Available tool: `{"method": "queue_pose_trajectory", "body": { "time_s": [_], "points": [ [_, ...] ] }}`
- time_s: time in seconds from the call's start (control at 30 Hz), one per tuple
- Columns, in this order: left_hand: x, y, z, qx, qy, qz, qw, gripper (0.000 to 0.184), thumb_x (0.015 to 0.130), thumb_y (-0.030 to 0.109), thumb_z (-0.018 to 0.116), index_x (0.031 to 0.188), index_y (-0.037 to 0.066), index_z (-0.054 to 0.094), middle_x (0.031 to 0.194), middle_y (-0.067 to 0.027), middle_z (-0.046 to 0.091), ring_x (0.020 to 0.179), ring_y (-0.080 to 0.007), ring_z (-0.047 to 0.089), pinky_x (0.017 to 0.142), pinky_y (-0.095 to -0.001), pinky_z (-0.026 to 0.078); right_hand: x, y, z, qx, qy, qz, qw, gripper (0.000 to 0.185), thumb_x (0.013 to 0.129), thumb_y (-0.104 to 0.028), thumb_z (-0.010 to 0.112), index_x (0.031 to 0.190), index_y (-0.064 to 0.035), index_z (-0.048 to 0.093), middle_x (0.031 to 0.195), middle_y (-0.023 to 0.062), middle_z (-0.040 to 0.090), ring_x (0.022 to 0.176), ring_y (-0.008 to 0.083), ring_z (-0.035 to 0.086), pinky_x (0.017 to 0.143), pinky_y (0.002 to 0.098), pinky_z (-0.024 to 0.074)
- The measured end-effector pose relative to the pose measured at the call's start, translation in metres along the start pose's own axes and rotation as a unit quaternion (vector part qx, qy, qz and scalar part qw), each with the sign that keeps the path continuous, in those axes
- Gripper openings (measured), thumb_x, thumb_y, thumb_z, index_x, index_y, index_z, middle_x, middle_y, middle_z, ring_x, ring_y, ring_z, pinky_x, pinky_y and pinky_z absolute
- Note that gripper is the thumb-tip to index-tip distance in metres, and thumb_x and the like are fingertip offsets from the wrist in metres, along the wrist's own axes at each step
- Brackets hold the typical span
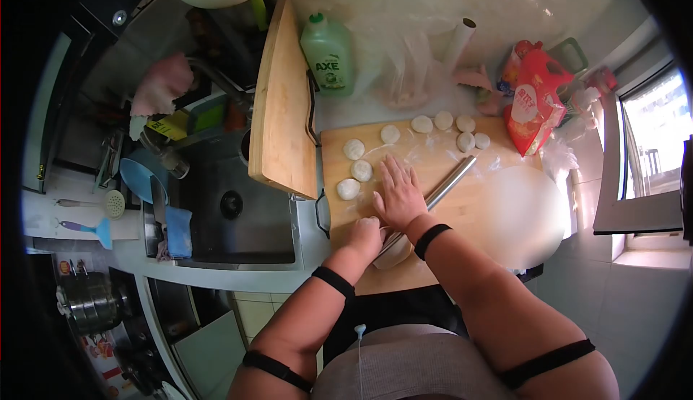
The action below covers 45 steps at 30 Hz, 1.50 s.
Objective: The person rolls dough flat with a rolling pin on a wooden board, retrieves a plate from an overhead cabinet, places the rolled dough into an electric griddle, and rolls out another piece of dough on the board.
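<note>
On the wooden board [343,147], a metal rolling pin [453,178] lies at a slant, its lower part passing under my right wrist. My right hand [398,194] is laid across the pin, palm down, with its fingers stretched out and spread. A pale piece of dough [395,253] lies beneath the pin's near end. My left hand [363,235] is curled beside that end, close to the dough; what its fingers grip is hidden. Several floured round dough pieces [362,170] are arranged along the board's left and far sides.
To the left, a second wooden board [283,104] stands upright next to the sink [238,234]. Behind it are a green dish soap bottle [327,57] and clear plastic bags [408,75]. A red flour bag [534,104] stands at the far right, near the open window [650,147]. A blurred pale patch covers the board's right side.
</note>
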<state>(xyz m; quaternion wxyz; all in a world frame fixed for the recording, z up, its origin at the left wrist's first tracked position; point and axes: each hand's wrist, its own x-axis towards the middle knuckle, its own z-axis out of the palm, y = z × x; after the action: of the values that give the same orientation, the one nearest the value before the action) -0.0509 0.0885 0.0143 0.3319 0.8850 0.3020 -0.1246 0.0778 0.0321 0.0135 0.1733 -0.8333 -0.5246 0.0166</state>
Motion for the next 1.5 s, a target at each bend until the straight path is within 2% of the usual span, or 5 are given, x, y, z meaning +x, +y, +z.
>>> {"method": "queue_pose_trajectory", "body": {
  "time_s": [0.3,0.43,0.63,1.1,1.5],
  "points": [
    [-0.026,-0.032,0.026,-0.119,0.124,0.019,0.985,0.019,0.085,0.018,0.062,0.093,0.000,0.065,0.088,-0.0221,0.066,0.084,-0.0384,0.064,0.075,-0.0436,0.051,-0.136,0.037,-0.055,-0.018,-0.107,-0.037,0.993,0.070,0.081,-0.041,0.059,0.137,-0.0020,0.043,0.147,0.0215,0.034,0.138,0.0343,0.031,0.110,0.0511,0.0250],
    [-0.042,-0.034,0.027,-0.279,-0.077,-0.017,0.957,0.023,0.084,0.020,0.061,0.096,0.000,0.064,0.089,-0.0225,0.066,0.084,-0.0390,0.064,0.075,-0.0453,0.051,-0.128,0.025,-0.048,-0.018,-0.087,-0.001,0.996,0.067,0.079,-0.033,0.058,0.137,-0.0025,0.044,0.146,0.0227,0.034,0.136,0.0366,0.033,0.110,0.0519,0.0247],
    [-0.001,-0.007,0.012,0.016,0.039,0.075,0.996,0.024,0.084,0.025,0.062,0.085,0.001,0.065,0.086,-0.0228,0.066,0.086,-0.0404,0.062,0.078,-0.0474,0.049,-0.010,-0.004,-0.013,0.044,-0.029,0.012,0.999,0.063,0.082,-0.027,0.053,0.136,0.0027,0.039,0.145,0.0219,0.035,0.137,0.0339,0.032,0.110,0.0471,0.0263],
    [-0.046,-0.046,0.021,-0.243,0.038,-0.032,0.969,0.022,0.086,0.018,0.059,0.096,-0.001,0.062,0.089,-0.0236,0.066,0.085,-0.0394,0.063,0.077,-0.0452,0.050,-0.152,0.035,-0.057,-0.018,-0.141,-0.019,0.990,0.077,0.080,-0.044,0.060,0.141,-0.0012,0.038,0.150,0.0221,0.029,0.140,0.0350,0.027,0.113,0.0505,0.0207],
    [-0.005,-0.023,-0.005,-0.029,-0.004,0.057,0.998,0.024,0.087,0.024,0.062,0.091,0.002,0.069,0.091,-0.0235,0.067,0.091,-0.0398,0.063,0.080,-0.0461,0.049,-0.022,-0.009,-0.013,0.011,-0.047,0.009,0.999,0.072,0.087,-0.043,0.050,0.140,0.0029,0.035,0.149,0.0207,0.030,0.140,0.0323,0.027,0.113,0.0491,0.0212]
  ]
}}
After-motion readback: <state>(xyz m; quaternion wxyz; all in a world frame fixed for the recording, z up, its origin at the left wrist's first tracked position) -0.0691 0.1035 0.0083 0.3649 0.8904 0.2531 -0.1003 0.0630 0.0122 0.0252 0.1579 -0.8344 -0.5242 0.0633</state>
